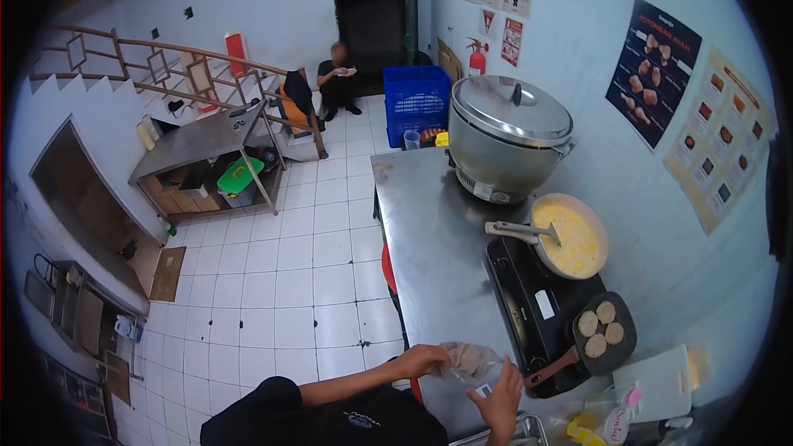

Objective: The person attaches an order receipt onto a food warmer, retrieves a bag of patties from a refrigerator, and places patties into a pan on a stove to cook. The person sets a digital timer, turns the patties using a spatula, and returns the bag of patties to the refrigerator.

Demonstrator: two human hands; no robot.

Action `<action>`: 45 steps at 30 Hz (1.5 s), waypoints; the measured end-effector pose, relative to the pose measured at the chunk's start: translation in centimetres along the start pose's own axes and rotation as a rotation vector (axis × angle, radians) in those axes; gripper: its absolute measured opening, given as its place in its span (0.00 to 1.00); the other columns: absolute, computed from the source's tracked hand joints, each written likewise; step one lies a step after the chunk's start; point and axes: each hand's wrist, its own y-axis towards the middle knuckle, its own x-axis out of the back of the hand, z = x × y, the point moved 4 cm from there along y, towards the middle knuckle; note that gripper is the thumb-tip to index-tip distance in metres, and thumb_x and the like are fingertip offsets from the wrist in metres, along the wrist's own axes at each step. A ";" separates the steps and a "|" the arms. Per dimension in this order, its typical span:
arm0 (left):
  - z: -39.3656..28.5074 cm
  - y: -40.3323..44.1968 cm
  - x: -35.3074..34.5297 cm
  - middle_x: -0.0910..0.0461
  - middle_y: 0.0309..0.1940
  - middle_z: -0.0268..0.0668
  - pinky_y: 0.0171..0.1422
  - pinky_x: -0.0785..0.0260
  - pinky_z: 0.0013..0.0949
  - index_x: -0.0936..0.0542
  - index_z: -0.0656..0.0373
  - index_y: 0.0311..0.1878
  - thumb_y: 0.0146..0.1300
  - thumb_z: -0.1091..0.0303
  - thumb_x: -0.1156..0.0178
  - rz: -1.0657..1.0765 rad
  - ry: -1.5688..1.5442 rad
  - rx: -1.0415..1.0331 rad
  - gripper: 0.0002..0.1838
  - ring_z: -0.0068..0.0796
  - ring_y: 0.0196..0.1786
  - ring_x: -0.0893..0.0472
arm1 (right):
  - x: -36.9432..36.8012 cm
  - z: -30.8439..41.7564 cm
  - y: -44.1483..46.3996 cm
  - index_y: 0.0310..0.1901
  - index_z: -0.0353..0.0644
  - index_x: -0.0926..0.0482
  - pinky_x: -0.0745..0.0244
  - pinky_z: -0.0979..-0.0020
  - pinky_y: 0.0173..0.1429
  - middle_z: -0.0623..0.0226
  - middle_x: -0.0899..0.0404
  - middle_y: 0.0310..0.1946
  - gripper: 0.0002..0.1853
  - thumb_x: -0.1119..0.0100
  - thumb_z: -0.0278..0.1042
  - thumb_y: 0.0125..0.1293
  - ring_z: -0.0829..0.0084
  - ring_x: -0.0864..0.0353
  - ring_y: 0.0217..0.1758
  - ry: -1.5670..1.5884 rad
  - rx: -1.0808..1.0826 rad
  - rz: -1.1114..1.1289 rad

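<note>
A clear plastic bag (pixel 471 360) with brownish contents is held over the near end of the steel table (pixel 421 239). My left hand (pixel 425 360) grips the bag's left side with its fingers closed. At the bag's right side is my right hand (pixel 499 396), fingers extended and touching the plastic beside a small white label. Several round patties (pixel 614 333) lie in a square pan (pixel 629 347) on the black stove (pixel 520 306). Behind it, a round pan (pixel 599 227) holds yellow liquid with pieces and a utensil.
A large lidded metal cooker (pixel 504 149) stands at the table's far end. Blue crates (pixel 416 91) are beyond it. A white board (pixel 661 384) and a bottle (pixel 615 423) are at the near right. A metal tray (pixel 529 429) sits nearest me. A person (pixel 337 83) sits far back.
</note>
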 end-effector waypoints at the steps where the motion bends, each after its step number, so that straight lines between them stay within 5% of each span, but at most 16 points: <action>1: 0.1 -0.4 -0.1 0.19 0.38 0.43 0.48 0.27 0.43 0.19 0.59 0.41 0.50 0.82 0.43 0.017 -0.014 0.010 0.14 0.47 0.44 0.20 | -0.5 0.0 0.0 0.73 0.43 0.49 0.39 0.52 0.65 0.43 0.40 0.65 0.58 0.22 0.45 0.43 0.44 0.42 0.68 -0.149 0.016 0.024; 4: 0.3 -0.5 -0.1 0.20 0.37 0.42 0.50 0.28 0.43 0.20 0.60 0.40 0.49 0.83 0.45 0.043 0.019 -0.013 0.14 0.48 0.45 0.20 | -1.4 -0.1 0.7 0.68 0.41 0.42 0.37 0.54 0.66 0.44 0.35 0.62 0.51 0.21 0.36 0.42 0.43 0.39 0.69 -0.261 0.055 -0.030; 6: 0.3 -0.5 -0.3 0.21 0.35 0.43 0.52 0.29 0.43 0.21 0.60 0.40 0.50 0.84 0.46 0.082 -0.002 -0.056 0.14 0.49 0.45 0.21 | -3.0 -2.2 1.8 0.61 0.38 0.34 0.34 0.57 0.64 0.48 0.28 0.57 0.41 0.23 0.31 0.44 0.46 0.30 0.62 0.111 0.044 0.062; 9: 0.8 -0.2 -0.5 0.21 0.40 0.43 0.57 0.30 0.42 0.21 0.61 0.41 0.51 0.83 0.45 0.109 -0.074 -0.003 0.13 0.47 0.48 0.23 | -3.6 -2.2 2.7 0.50 0.36 0.24 0.31 0.58 0.61 0.51 0.24 0.51 0.27 0.26 0.28 0.46 0.48 0.25 0.56 0.197 0.180 -0.067; 13: 0.8 -0.3 0.2 0.22 0.45 0.43 0.59 0.31 0.41 0.22 0.62 0.44 0.55 0.82 0.44 0.014 -0.068 -0.105 0.13 0.44 0.50 0.24 | -5.1 -2.6 3.2 0.39 0.35 0.20 0.30 0.60 0.58 0.52 0.24 0.50 0.15 0.29 0.25 0.50 0.51 0.24 0.54 0.251 0.226 -0.154; 15: 1.1 -0.7 0.3 0.22 0.44 0.42 0.59 0.32 0.41 0.22 0.62 0.45 0.57 0.82 0.44 -0.028 -0.091 -0.091 0.13 0.44 0.50 0.24 | -5.4 -2.6 3.3 0.35 0.35 0.20 0.29 0.64 0.57 0.54 0.23 0.48 0.07 0.33 0.21 0.53 0.55 0.23 0.52 0.472 0.080 -0.178; 22: 1.8 -5.5 4.1 0.23 0.40 0.42 0.56 0.32 0.41 0.23 0.62 0.45 0.61 0.81 0.48 -0.216 -0.305 0.120 0.10 0.44 0.48 0.23 | -8.5 3.5 3.5 0.35 0.32 0.22 0.29 0.70 0.52 0.58 0.23 0.41 0.04 0.40 0.18 0.57 0.64 0.23 0.45 0.562 0.192 -0.223; 24: 2.1 -7.9 6.1 0.23 0.37 0.42 0.53 0.32 0.41 0.23 0.61 0.44 0.62 0.78 0.49 -0.287 -0.237 0.156 0.09 0.45 0.45 0.23 | -10.0 6.6 3.4 0.36 0.33 0.24 0.29 0.66 0.44 0.61 0.26 0.26 0.06 0.46 0.28 0.69 0.64 0.25 0.32 0.551 0.270 -0.237; 29: 3.4 -15.2 11.7 0.24 0.31 0.42 0.46 0.35 0.40 0.24 0.60 0.37 0.66 0.71 0.53 -0.416 -0.179 0.279 0.08 0.45 0.38 0.24 | -16.6 13.9 2.2 0.34 0.33 0.25 0.30 0.71 0.45 0.66 0.25 0.27 0.09 0.44 0.31 0.69 0.76 0.28 0.35 0.686 0.058 -0.052; 31: 3.8 -19.4 14.8 0.24 0.29 0.42 0.45 0.35 0.40 0.25 0.60 0.36 0.67 0.72 0.53 -0.434 -0.078 0.421 0.08 0.45 0.36 0.24 | -20.0 17.7 0.9 0.34 0.34 0.25 0.29 0.70 0.45 0.60 0.24 0.30 0.07 0.47 0.28 0.69 0.71 0.24 0.37 0.648 0.177 0.048; 36: 5.1 -31.6 22.1 0.23 0.28 0.42 0.46 0.35 0.41 0.24 0.60 0.35 0.69 0.70 0.51 -0.565 -0.050 0.409 0.08 0.44 0.33 0.23 | -27.7 29.6 -3.0 0.35 0.34 0.25 0.31 0.72 0.38 0.65 0.27 0.23 0.10 0.51 0.31 0.72 0.75 0.28 0.29 0.600 0.410 0.299; 38: 4.8 -36.1 24.7 0.23 0.26 0.43 0.45 0.34 0.40 0.24 0.61 0.35 0.69 0.69 0.51 -0.551 -0.152 0.471 0.09 0.43 0.31 0.23 | -30.0 34.6 -5.5 0.31 0.35 0.26 0.35 0.76 0.35 0.72 0.30 0.23 0.14 0.50 0.34 0.74 0.82 0.34 0.30 0.755 0.277 0.498; 42: 2.9 -44.0 31.0 0.24 0.21 0.42 0.32 0.34 0.35 0.23 0.62 0.37 0.71 0.66 0.49 -0.705 -0.189 0.451 0.11 0.37 0.24 0.25 | -38.0 40.8 -9.1 0.35 0.34 0.25 0.33 0.72 0.35 0.70 0.28 0.23 0.11 0.55 0.29 0.72 0.79 0.32 0.28 0.610 0.418 0.713; 45: 2.8 -48.6 34.5 0.24 0.25 0.36 0.36 0.35 0.29 0.26 0.63 0.39 0.71 0.64 0.46 -0.572 -0.316 0.557 0.10 0.23 0.30 0.28 | -40.3 46.9 -11.1 0.35 0.35 0.25 0.32 0.73 0.36 0.70 0.25 0.25 0.11 0.54 0.30 0.72 0.80 0.30 0.30 0.613 0.515 0.847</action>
